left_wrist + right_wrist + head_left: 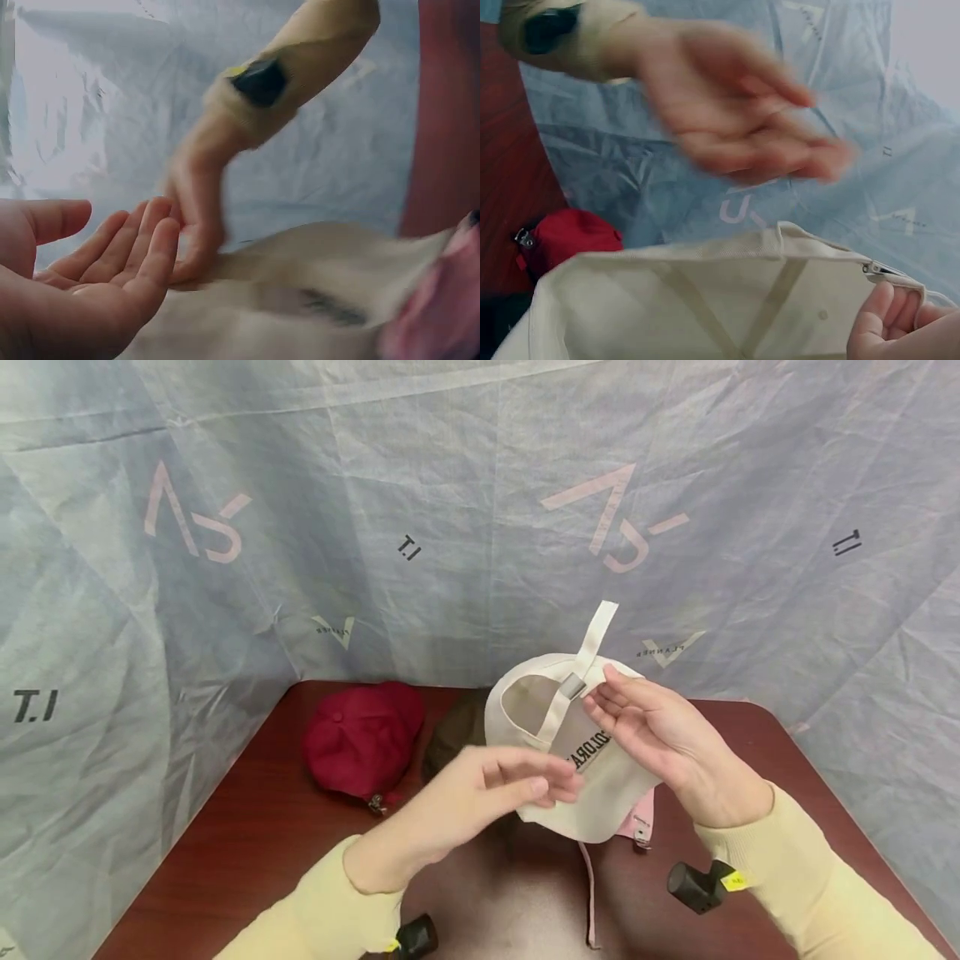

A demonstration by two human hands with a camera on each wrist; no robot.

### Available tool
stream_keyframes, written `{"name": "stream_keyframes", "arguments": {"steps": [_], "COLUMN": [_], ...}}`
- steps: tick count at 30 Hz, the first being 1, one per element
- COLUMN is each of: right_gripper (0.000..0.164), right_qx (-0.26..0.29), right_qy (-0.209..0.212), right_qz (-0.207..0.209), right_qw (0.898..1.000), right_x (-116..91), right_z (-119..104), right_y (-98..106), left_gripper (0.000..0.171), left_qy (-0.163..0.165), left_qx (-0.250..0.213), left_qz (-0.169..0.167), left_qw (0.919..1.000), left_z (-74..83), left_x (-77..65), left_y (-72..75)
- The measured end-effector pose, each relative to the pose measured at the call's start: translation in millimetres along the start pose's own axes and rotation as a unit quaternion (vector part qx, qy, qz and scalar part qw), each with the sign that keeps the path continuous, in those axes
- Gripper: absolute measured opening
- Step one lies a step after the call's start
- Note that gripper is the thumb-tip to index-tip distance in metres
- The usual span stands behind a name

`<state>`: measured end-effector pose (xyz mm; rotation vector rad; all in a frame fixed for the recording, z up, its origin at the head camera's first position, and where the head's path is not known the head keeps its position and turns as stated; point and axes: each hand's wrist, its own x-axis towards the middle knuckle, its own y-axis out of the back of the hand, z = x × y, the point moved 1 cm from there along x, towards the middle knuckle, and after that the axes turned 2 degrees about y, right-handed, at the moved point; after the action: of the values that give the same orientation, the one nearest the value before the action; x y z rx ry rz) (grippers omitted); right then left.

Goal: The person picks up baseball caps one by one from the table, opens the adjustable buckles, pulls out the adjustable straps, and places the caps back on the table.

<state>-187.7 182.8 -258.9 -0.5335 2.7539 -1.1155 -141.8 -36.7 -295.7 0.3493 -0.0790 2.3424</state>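
Observation:
A cream baseball cap (581, 818) is held up, its rear opening facing me and dark lettering on it. A pale strap (598, 631) with a metal buckle (573, 685) crosses that opening. My right hand (667, 739) pinches the cap's edge beside the buckle; the right wrist view shows curled fingers (889, 311) at the rim. In front of the cap, my left hand (487, 789) has loosely extended fingers and holds nothing. The left wrist view shows that left hand (101, 289) palm up, apart from the blurred cap (247, 330).
On the dark red table (217, 860), a red cap (360, 739) lies at the left. A dark brown cap (452, 735) is partly hidden behind my left hand. Pink fabric (640, 814) shows behind the cream cap, and a thin pink strap (589, 893) hangs below. Grey cloth (450, 468) surrounds the table.

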Motion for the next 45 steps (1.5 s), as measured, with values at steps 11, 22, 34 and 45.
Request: {"name": "stream_keyframes", "arguments": {"steps": [11, 22, 34, 45], "right_gripper": [0.017, 0.018, 0.018, 0.014], "right_qx": [-0.138, -0.206, -0.204, -0.221], "right_qy": [-0.053, -0.078, -0.048, -0.009], "right_qz": [-0.041, -0.057, -0.006, 0.029], "right_qw": [0.988, 0.974, 0.978, 0.975], "right_x": [-0.2, 1.4, 7.3, 6.7], "right_z": [0.0, 3.7, 7.7, 5.2], "right_y": [-8.4, -13.0, -3.6, -1.0], "left_gripper": [0.02, 0.022, 0.016, 0.013], "left_qy": [-0.133, 0.041, -0.027, -0.057], "left_qx": [0.382, 0.224, 0.119, 0.152], "left_qz": [0.18, 0.134, 0.195, 0.189], "left_qw": [0.8968, 0.9645, 0.9732, 0.9685], "left_z": [67.6, 43.1, 40.2, 49.7], "left_x": [43.1, 87.3, 81.4, 66.8], "left_y": [47.1, 56.6, 46.9, 33.3]}}
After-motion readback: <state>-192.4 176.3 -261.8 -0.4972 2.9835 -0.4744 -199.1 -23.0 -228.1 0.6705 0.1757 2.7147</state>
